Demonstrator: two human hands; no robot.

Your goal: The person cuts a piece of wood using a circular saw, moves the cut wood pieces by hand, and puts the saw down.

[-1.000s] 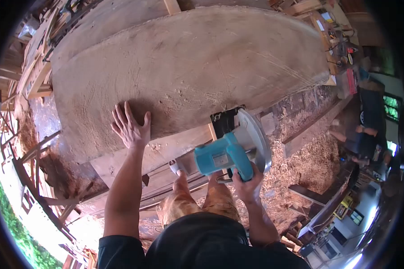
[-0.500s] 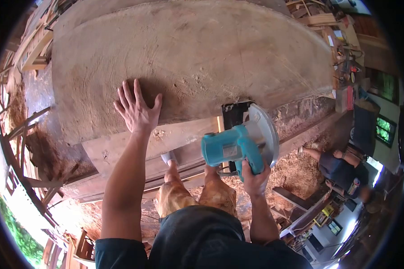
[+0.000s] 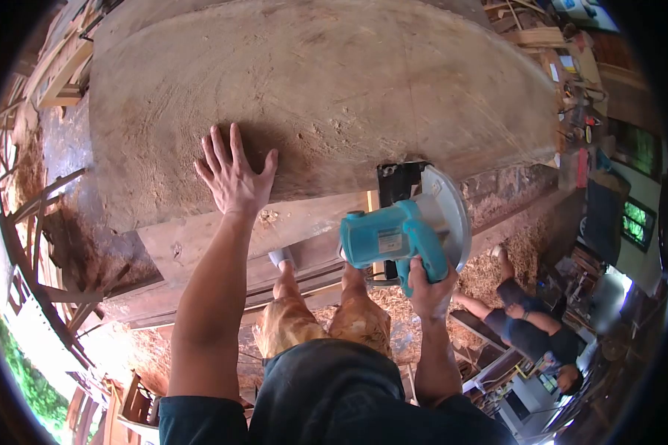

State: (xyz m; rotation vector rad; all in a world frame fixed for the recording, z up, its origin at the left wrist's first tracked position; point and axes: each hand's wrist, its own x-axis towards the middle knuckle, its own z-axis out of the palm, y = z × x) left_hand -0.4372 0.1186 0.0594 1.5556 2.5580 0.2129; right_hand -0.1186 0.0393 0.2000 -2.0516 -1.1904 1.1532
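Slab [image 3: 297, 81]: wide, brown, dusty; fills the upper part of the view, near edge facing the person.
Saw [image 3: 378, 236]: teal body, metal guard [image 3: 456, 215] on its right side; held at the slab's near edge, right of centre.
Base plate [image 3: 397, 184]: black, front of the saw, overlaps the slab's edge in view; can't tell if it touches.
Right hand [image 3: 432, 293]: grip closed round the saw's handle [image 3: 432, 256], near its lower end.
Left hand [image 3: 237, 174]: grip open, palm down on the slab close to the near edge, fingers spread and pointing away from the person; well apart from the saw.
Sawdust [image 3: 341, 126]: crumbs on the slab, farther in than the edge, between left hand and base plate.
Lower board [image 3: 193, 241]: juts out below the slab's near edge.
Shavings [image 3: 531, 256]: heaped on the floor, right side.
Co-worker [image 3: 531, 326]: far right, dark clothes, well apart from the saw.
Tools [image 3: 586, 122]: cluttered beyond the slab's right end.
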